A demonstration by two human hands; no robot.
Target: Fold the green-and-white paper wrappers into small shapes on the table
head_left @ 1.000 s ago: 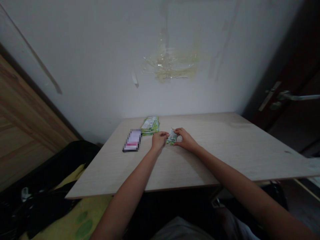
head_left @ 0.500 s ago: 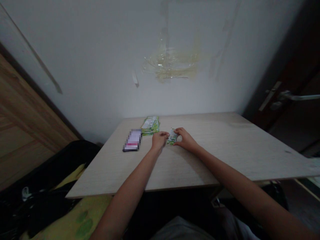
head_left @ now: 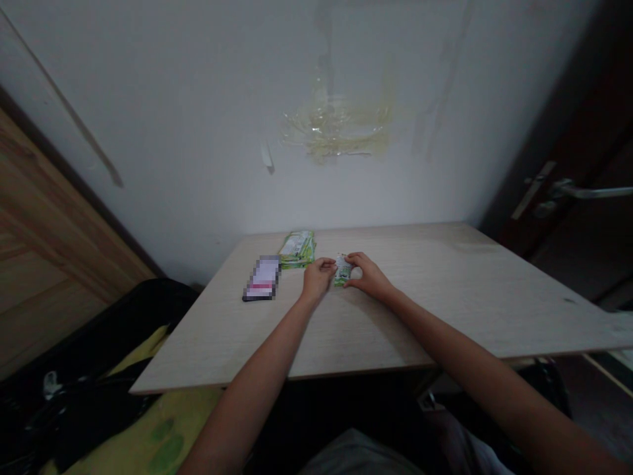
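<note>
A small green and white sachet point(head_left: 341, 270) sits just above the pale wooden table point(head_left: 445, 303), pinched from both sides. My left hand point(head_left: 317, 277) grips its left edge with curled fingers. My right hand point(head_left: 365, 277) holds its right edge between thumb and fingers. A stack of similar green packets point(head_left: 297, 249) lies flat just beyond my left hand, near the wall.
A phone point(head_left: 262, 278) with a lit screen lies left of the packets. The white wall carries old tape residue point(head_left: 336, 132). A dark door with a metal handle point(head_left: 568, 191) stands on the right, and a black and yellow-green bag point(head_left: 99, 396) rests low on the left.
My hands have drawn slightly closer together around the sachet, the left hand shifting a little right. Nothing else on the table has moved.
</note>
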